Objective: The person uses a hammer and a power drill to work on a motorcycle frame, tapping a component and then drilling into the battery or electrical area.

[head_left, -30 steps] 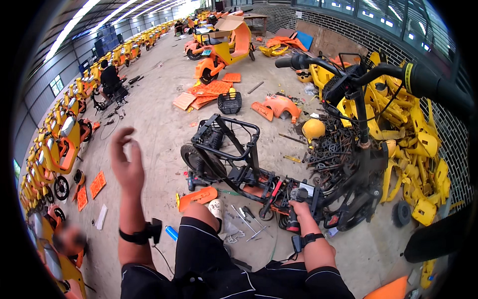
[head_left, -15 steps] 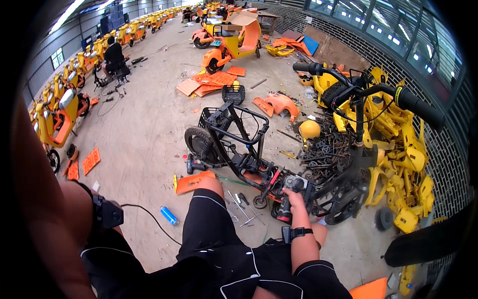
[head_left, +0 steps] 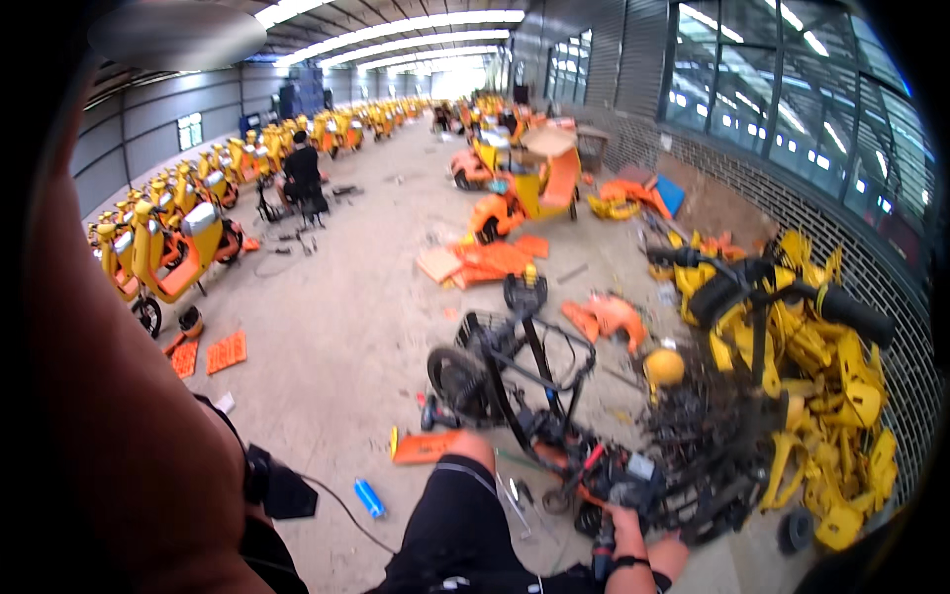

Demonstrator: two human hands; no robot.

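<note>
My right hand is closed round the grip of a cordless impact wrench, low against a stripped scooter frame. The tool's head points toward the frame's floor section, where motion blur hides the contact. The black frame stands in front of me with its rear wheel to the left and its handlebar to the right. My left arm is raised along the left edge, with a black device strapped on it; the hand itself is out of view. A blurred grey rounded shape shows at the top left.
Hand tools, a blue can, a second cordless tool and an orange panel lie on the floor. Yellow body panels are heaped by the brick wall. Rows of yellow scooters and a seated person are farther back.
The view has tilted up and swung left, so the frame appears lower and farther right. My right hand still grips the wrench. The grey blurred shape has appeared at the top left.
</note>
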